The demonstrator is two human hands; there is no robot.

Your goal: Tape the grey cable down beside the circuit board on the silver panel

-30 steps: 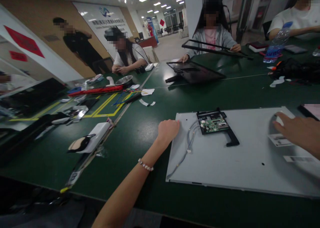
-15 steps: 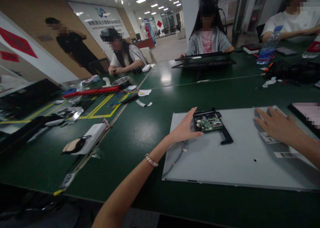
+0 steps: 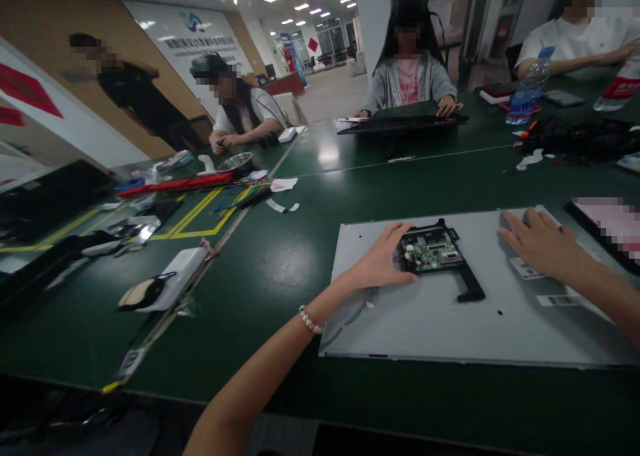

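A large grey panel (image 3: pixel 450 323) lies flat on the green table in front of me. A black bracket with a green circuit board (image 3: pixel 434 254) sits on its upper middle. My left hand (image 3: pixel 383 259) grips the left end of that bracket, fingers curled round its edge, over the thin grey cables. My right hand (image 3: pixel 543 243) rests flat with fingers spread on the panel's far right corner, beside white labels (image 3: pixel 524 267).
A black screen (image 3: pixel 607 226) lies at the right edge. Across the table a person holds a dark monitor (image 3: pixel 400 124). Water bottles (image 3: pixel 527 86), black items (image 3: pixel 580 136), a white box (image 3: pixel 175 279), coloured wires (image 3: pixel 240 196) and a red strip (image 3: pixel 175 184) lie around.
My left hand went from a fist at the panel's left edge to the bracket and closed on it. My right hand flattened on the corner. The person opposite laid the monitor down.
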